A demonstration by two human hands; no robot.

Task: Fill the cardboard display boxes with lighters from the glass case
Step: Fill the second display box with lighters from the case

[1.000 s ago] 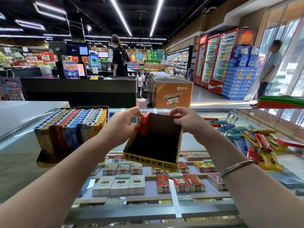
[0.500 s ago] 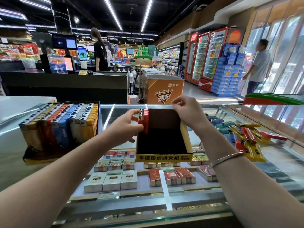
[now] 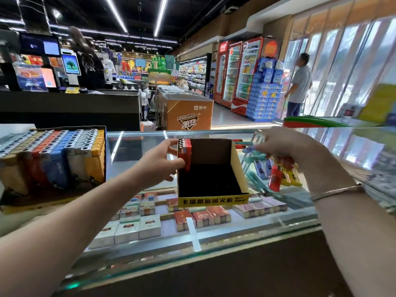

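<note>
**Head view: left hand on near-empty display box, right hand over loose lighters**

Head view only. Left hand (image 3: 157,163) gripping left wall of open cardboard display box (image 3: 236,168), thumb curled inside against red lighters (image 3: 186,154), fingers wrapped on outer side. Box sitting on glass table (image 3: 137,146) between the two hands, mostly empty, dark interior, yellow front strip with printed characters. Red lighters standing upright in a short row against the left wall, right at the left thumb.

Right hand (image 3: 287,146) to the right of the box, palm down, fingers bent downward over pile of loose lighters (image 3: 278,170); blurred, so cannot tell whether anything is pinched. Pile lying directly under and just beyond right fingers: red, yellow, blue, teal pieces, lying flat and jumbled on the glass. Thin bracelet (image 3: 336,190) on right wrist.

Full display box (image 3: 53,161) left of the left hand, well apart from the empty one, packed with upright lighters in colour rows: tan, red, blue, white, yellow.

Cigarette packs (image 3: 132,228) under the glass, below both forearms. Orange freezer chest (image 3: 188,112) beyond the table, drink fridges (image 3: 237,73) farther back, a person (image 3: 300,84) standing by the doors at far right.
</note>
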